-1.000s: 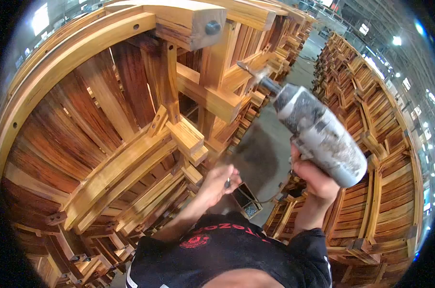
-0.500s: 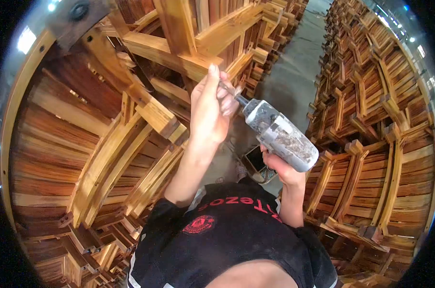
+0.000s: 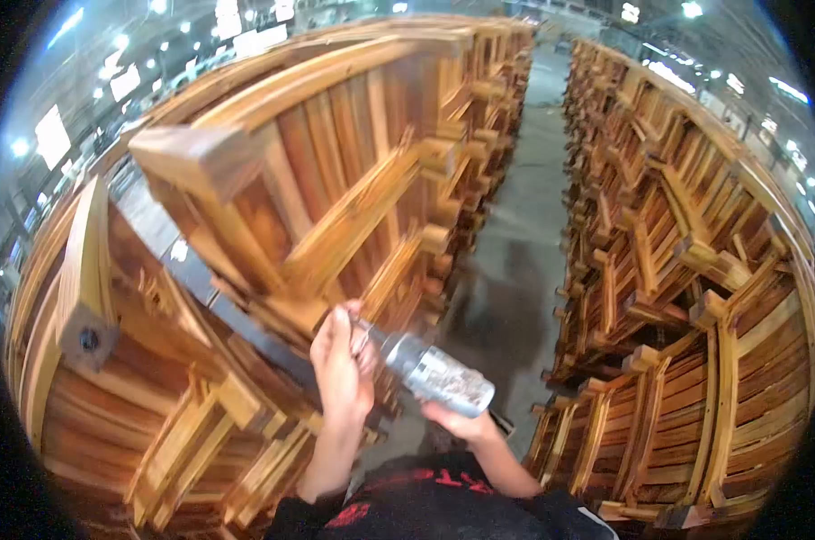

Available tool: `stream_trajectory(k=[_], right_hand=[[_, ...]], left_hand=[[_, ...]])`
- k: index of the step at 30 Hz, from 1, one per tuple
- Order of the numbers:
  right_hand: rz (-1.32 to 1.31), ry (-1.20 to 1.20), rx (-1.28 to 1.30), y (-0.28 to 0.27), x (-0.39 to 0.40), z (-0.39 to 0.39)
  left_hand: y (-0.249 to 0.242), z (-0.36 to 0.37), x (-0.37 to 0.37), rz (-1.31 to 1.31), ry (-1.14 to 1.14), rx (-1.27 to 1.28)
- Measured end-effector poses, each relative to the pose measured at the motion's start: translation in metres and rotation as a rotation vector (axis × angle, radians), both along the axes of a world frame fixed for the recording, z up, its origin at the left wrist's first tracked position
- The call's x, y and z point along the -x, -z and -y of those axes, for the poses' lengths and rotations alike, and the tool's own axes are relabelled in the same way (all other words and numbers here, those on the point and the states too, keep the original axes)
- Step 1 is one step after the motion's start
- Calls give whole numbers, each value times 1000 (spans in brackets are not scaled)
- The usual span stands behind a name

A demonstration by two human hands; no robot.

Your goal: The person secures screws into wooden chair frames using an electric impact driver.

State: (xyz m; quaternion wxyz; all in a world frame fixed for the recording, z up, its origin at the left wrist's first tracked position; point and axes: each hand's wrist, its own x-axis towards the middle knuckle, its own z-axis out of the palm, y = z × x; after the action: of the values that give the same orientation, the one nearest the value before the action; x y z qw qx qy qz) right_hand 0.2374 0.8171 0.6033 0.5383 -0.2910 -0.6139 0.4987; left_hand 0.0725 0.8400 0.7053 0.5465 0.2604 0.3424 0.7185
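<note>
My right hand is wrapped round the handle of a cordless drill, whose grey, scuffed body points up and to the left. From its chuck a thin metal bit runs into the fingers of my left hand. Those fingers are pinched together at the bit's front end, and any small piece between them is hidden. Just beyond the fingertips stands a slatted wooden panel with a brown frame and a slanting brace.
More slatted wooden pieces stand in a long row at the right. Close on my left is another panel with a wooden post whose end has a dark hole. A grey concrete aisle runs between the rows.
My view has tilted up, showing more of the aisle and the lights. Both hands and the drill now appear lower and further left, with the grip unchanged.
</note>
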Motion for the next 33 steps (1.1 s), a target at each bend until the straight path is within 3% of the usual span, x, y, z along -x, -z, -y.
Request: stream_trajectory(k=[8,12,14,17,22,24,27,29,31,32,33], right_hand=[[-177,-53,119,9,3,-17],[-159,-51,240,-2,0,-11],[-217,-71,331,1,-2,-11],[-252,4,300,5,-1,-12],[-340,-34,441,-7,-4,-7],[-372,-30,457,-2,-4,-5],[-358,-18,426,-2,-4,0],[116,107,-97,26,-14,-7],[49,42,-76,37,-15,-3],[-225,-63,274,33,-12,2],[-264,-50,306,35,-11,4]], left_hand=[[0,-1,-13,197,60,103],[79,6,-8,323,226,296],[105,17,-9,293,278,569],[138,32,8,298,470,580],[122,37,18,185,401,489],[113,35,23,146,471,384],[107,24,21,102,345,426],[94,16,20,198,295,428],[84,10,24,251,286,364],[83,5,28,255,287,317],[75,2,27,218,254,298]])
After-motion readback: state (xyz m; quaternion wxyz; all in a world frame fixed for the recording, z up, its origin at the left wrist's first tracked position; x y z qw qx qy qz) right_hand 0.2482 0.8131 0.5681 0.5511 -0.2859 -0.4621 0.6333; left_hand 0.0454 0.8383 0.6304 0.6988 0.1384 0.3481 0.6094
